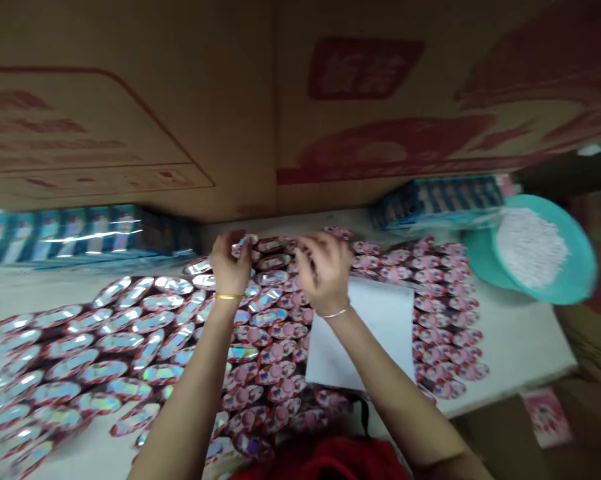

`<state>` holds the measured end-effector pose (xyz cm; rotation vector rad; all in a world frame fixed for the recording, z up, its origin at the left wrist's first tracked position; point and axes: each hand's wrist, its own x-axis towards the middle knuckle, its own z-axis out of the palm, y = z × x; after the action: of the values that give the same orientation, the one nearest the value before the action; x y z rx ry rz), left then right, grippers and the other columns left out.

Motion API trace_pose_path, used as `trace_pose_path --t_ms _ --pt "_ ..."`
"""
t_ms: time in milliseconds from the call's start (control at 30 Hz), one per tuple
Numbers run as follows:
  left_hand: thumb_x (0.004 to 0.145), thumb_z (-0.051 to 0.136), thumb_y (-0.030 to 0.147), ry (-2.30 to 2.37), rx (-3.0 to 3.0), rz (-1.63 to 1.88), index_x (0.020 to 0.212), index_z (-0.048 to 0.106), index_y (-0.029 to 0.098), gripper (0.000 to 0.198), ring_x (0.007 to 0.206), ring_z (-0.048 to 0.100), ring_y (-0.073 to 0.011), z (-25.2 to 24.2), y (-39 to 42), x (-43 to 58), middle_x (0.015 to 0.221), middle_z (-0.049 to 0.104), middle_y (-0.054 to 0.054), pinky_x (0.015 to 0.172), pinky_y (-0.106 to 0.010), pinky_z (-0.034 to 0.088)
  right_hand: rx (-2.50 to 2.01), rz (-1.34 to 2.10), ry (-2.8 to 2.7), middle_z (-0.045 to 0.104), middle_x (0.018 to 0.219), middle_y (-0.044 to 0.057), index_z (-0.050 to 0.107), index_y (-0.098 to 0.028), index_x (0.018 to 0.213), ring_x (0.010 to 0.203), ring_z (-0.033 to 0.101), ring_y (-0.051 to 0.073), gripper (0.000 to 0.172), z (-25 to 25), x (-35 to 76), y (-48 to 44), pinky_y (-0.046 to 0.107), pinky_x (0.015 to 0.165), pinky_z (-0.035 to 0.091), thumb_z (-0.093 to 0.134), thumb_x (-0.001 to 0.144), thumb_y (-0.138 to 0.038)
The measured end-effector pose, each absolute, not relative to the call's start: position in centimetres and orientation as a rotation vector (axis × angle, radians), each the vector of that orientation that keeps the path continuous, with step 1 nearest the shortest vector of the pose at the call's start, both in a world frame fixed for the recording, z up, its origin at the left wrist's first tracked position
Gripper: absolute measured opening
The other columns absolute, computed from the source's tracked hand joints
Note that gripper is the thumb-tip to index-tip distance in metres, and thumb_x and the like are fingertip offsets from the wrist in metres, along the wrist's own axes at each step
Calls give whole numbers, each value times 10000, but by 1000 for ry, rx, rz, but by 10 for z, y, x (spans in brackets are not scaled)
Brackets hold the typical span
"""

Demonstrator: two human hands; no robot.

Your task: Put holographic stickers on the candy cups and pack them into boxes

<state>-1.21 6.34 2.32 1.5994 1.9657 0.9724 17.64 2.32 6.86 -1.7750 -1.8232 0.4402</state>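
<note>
Rows of shiny oval packages (121,342) with red edges cover the table beneath my hands. Those at left look silvery and iridescent, while many in the middle and at right show pink round shapes (281,350). My left hand (231,265), with a gold bracelet, is at the far rows; its thumb and fingers curl about the end of an oval package, though a firm grip does not show. To its right my right hand (326,272) hovers with bent, blurred fingers pinched together; whatever they hold is too small to make out. A white sheet (380,327) lies below the right wrist.
Large cardboard boxes (240,100) wall off the back. Plastic-wrapped blue boxes stand at back left (75,233) and back right (440,200). A turquoise bowl (583,260) with small white pieces (530,247) sits at the right end, near the table edge (520,387).
</note>
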Motion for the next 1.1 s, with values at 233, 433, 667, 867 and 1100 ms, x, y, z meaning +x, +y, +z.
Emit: trace_pose_path --t_ms 233,433,667,867,1100 --pt "776 666 365 1221 1990 411 953 712 193 251 923 645 -252 42 80 143 991 709 -97 851 -360 480 -1978 628 -1742 619 876 100 632 -206 851 875 557 257 168 50 336 -55 411 829 451 485 889 -276" --pt "710 771 277 1038 2440 19 1108 639 194 428 1367 372 -348 14 7 189 1430 479 -153 1085 -554 298 -1981 535 -1650 542 1134 163 536 -162 1163 1095 522 269 304 22 340 -122 414 911 449 464 917 -325" --pt "908 541 354 1124 2412 60 1024 648 215 210 940 593 -247 26 -9 147 940 683 -86 953 -459 363 -1980 511 -1913 656 992 94 624 -212 1023 1015 532 251 265 32 349 -80 439 980 282 388 966 -317" --pt "929 499 288 1203 2526 284 1156 645 268 271 1033 539 -250 47 -9 140 1129 647 -96 869 -411 365 -1772 839 -1962 644 810 45 584 -216 824 837 547 196 304 38 330 -48 316 789 317 350 984 -323" --pt "919 515 230 1198 2543 503 1007 664 244 174 1064 541 -238 39 -24 138 1170 660 -84 871 -418 370 -1691 1085 -1816 574 668 -14 540 -212 711 701 533 149 260 37 323 -39 261 697 338 421 933 -275"
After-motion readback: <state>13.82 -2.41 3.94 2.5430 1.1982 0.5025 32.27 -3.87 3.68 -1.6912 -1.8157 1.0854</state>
